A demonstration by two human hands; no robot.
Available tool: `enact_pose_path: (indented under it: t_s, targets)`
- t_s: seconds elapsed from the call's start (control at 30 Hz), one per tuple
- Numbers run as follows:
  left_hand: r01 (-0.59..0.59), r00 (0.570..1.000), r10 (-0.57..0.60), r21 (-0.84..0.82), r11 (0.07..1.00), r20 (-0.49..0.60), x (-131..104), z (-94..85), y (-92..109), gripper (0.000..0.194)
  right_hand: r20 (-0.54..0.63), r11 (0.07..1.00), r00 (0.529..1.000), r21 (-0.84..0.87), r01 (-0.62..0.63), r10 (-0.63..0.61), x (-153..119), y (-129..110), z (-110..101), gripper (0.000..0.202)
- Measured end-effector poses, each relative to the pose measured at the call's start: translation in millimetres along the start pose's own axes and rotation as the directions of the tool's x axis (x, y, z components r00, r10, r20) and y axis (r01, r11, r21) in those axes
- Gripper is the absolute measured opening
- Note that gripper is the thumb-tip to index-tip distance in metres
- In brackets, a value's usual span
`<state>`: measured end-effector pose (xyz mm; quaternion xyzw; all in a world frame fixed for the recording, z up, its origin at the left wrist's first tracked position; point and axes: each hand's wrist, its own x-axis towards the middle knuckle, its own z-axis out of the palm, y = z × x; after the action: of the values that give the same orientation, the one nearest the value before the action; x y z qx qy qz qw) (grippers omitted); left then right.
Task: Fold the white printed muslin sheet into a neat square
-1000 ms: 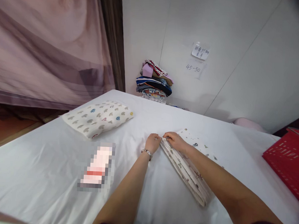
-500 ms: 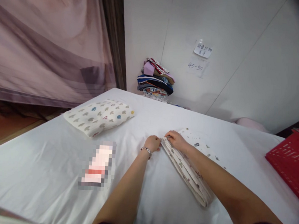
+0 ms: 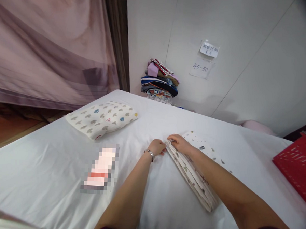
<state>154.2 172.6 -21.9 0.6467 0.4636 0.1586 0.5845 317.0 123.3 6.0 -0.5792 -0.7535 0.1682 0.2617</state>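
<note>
A folded cream cloth [image 3: 191, 173] with small printed plants lies as a long, layered strip on the white sheet, slanting toward me. At its far end my left hand [image 3: 157, 148], with a bracelet at the wrist, pinches the left corner. Over the same end is my right hand [image 3: 178, 143], its fingers closed on the folded edge. The forearm hides part of the cloth's right side. Beyond my right hand a white cloth with small dark prints [image 3: 202, 146] lies flat, partly covered by my arm.
A folded mushroom-print cloth [image 3: 101, 120] lies at the far left. Nearer is a blurred-out flat object [image 3: 100, 168]. A red plastic basket [image 3: 296, 163] stands at the right edge. Folded fabrics [image 3: 159, 82] are stacked by the wall, below paper notes [image 3: 209, 49].
My left hand has shifted very slightly right toward the cloth's corner. My right hand and the cloth have barely moved.
</note>
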Motion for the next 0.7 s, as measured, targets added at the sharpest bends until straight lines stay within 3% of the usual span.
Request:
enact_pose_path:
  t_s: [0.17,0.37,0.53,0.7]
  targets:
    - [-0.025,1.0,0.026,0.024,0.999,-0.004,3,2.4,-1,0.01,0.092,0.997,0.995,-0.059,0.047,-0.042,4,-1,-2,0.043]
    - [0.002,1.0,-0.003,0.023,1.0,0.024,-1,1.2,6,0.01,0.069,0.997,0.995,-0.038,0.073,-0.071,2,-6,-8,0.045]
    - [0.005,1.0,-0.007,0.046,0.999,0.03,-3,-0.5,7,0.012,0.054,0.997,0.997,0.058,0.051,-0.054,1,-8,-12,0.046]
    - [-0.032,0.998,0.036,0.108,0.994,-0.044,1,0.8,6,0.014,0.064,0.96,0.997,0.277,-0.048,0.032,-1,-8,-17,0.044]
